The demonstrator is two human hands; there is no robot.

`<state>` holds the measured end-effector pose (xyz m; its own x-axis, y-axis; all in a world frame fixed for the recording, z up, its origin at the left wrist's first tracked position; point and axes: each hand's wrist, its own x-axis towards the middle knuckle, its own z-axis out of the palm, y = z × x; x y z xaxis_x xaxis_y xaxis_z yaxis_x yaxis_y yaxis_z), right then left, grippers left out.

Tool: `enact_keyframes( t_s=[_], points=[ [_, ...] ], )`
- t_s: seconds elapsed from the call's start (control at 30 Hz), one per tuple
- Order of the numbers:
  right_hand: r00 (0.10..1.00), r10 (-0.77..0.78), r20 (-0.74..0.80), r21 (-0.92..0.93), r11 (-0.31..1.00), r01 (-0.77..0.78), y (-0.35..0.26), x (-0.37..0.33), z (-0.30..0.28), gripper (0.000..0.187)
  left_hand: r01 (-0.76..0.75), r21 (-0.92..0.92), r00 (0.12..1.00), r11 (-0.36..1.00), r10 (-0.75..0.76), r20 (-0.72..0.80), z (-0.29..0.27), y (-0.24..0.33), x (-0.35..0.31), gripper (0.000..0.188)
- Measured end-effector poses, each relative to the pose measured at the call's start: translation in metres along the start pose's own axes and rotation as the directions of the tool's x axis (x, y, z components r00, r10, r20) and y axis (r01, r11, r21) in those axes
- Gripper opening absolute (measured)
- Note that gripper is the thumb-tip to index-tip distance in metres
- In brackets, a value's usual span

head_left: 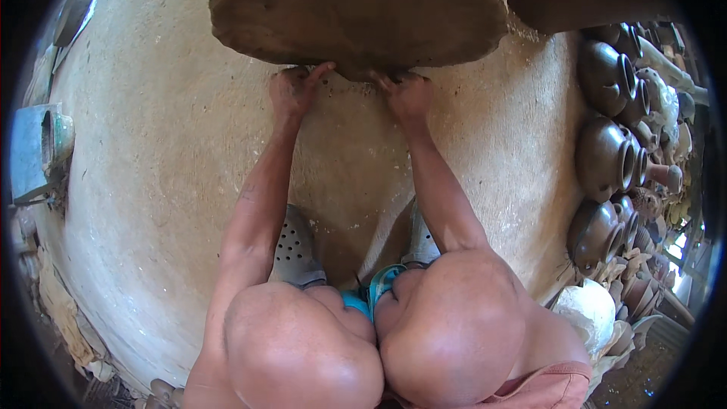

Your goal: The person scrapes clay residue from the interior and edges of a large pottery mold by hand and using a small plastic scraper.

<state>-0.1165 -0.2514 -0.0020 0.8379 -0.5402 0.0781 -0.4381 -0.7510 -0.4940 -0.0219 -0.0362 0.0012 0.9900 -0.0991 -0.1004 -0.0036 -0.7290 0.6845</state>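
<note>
Head view — both hands (299, 91) (409, 95) grip clay slab (356, 7); pots (606, 159) beside.

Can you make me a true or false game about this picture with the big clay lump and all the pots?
1. Both hands touch the clay slab. True: the left hand and right hand press its near edge.
2. The pots are on the person's left. False: they are stacked on the right.
3. The person wears perforated grey shoes. True.
4. The floor is green grass. False: it is pale, bare ground.
5. The right hand holds a pot. False: it rests on the slab.
</note>
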Motion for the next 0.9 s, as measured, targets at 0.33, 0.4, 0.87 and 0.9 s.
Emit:
enact_keyframes(
  t_s=[0.33,0.4,0.87,0.9],
  points=[
    [0.965,0.262,0.014,-0.082,0.962,-0.26,0.009,0.006,0.024,0.06,-0.105,0.036,0.985,0.994,0.109,-0.131,0.017,-0.003,-0.005,0.066],
    [0.971,0.24,0.013,-0.032,0.97,-0.24,0.001,0.007,0.02,0.061,-0.056,0.08,0.992,0.995,0.064,-0.112,0.013,0.001,-0.004,0.066],
    [0.999,-0.047,-0.014,-0.044,0.998,0.046,-0.019,0.002,0.025,0.046,-0.169,-0.017,0.985,0.985,0.168,-0.05,0.031,-0.001,-0.001,0.053],
    [0.999,-0.036,0.0,-0.042,0.998,0.036,-0.021,-0.001,0.026,0.046,-0.159,-0.009,0.987,0.987,0.159,-0.036,0.033,-0.003,-0.004,0.053]
  ],
)
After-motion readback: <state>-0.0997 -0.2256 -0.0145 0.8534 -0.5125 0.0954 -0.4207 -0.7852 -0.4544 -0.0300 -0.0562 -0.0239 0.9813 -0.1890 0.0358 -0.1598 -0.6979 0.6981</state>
